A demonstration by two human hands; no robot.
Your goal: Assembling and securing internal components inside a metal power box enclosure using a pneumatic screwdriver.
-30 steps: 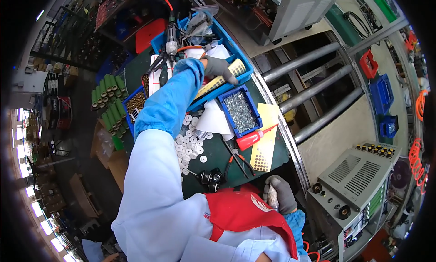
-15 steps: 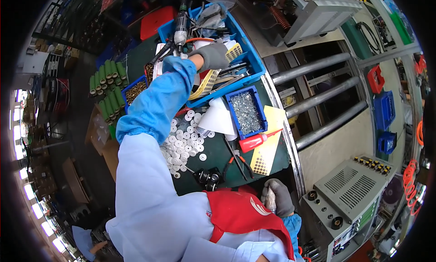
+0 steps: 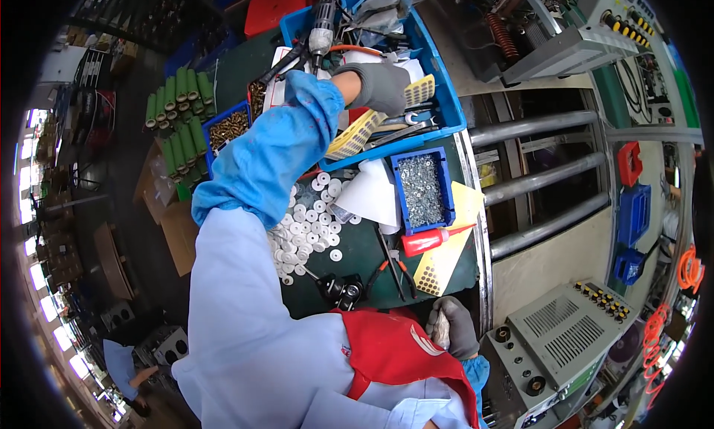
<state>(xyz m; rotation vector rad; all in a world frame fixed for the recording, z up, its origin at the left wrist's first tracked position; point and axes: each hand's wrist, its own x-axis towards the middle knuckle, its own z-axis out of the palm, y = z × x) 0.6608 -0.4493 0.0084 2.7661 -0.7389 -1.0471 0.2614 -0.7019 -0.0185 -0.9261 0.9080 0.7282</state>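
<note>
Flanking the white apron emblem (image 3: 426, 343) is the right hand (image 3: 460, 328).

The head fisheye looks down over the workbench (image 3: 361, 249).

We have left hand (image 3: 381, 87) over bin (image 3: 413, 141), strip (image 3: 357, 134) under it, showing on both sides. Just nearer us than left grip, in same bin: wrenches (image 3: 420, 121). Behind grip, to left: power driver (image 3: 321, 39). Farther left: fasteners (image 3: 229, 130). Before grip, outside bin: loose discs (image 3: 301, 236) to left, parts tray (image 3: 449, 187) to right, paper (image 3: 370, 196) between. Before tray: bottle (image 3: 424, 242), reaching over sheet (image 3: 450, 254); pliers (image 3: 402, 266) left of sheet. Right of bin: rollers (image 3: 535, 131). Nearest us: our right hand (image 3: 461, 328), object (image 3: 441, 330) in it.
</note>
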